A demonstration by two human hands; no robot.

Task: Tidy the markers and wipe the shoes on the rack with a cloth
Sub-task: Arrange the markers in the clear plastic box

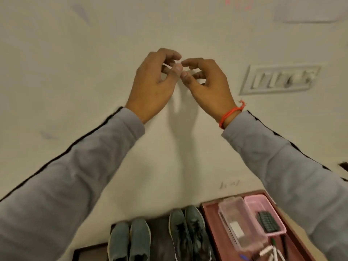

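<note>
Both hands are raised in front of the cream wall, fingertips almost meeting. My left hand point(158, 81) has its fingers curled and pinches a thin white strip point(167, 65); what the strip is cannot be told. My right hand point(206, 85) is loosely curled beside it, thumb and forefinger apart with nothing seen between them. Far below, two pairs of grey-green shoes point(130, 240) point(190, 232) stand side by side on the rack. Several white markers point(271, 252) lie at the near end of a red-brown tray point(209, 211). No cloth is in view.
On the tray stand a clear plastic box point(239, 221) and a pink box point(263, 210) holding a dark block. A switch panel point(278, 79) is fixed to the wall at the right. A dark frame edge point(82, 251) shows left of the shoes.
</note>
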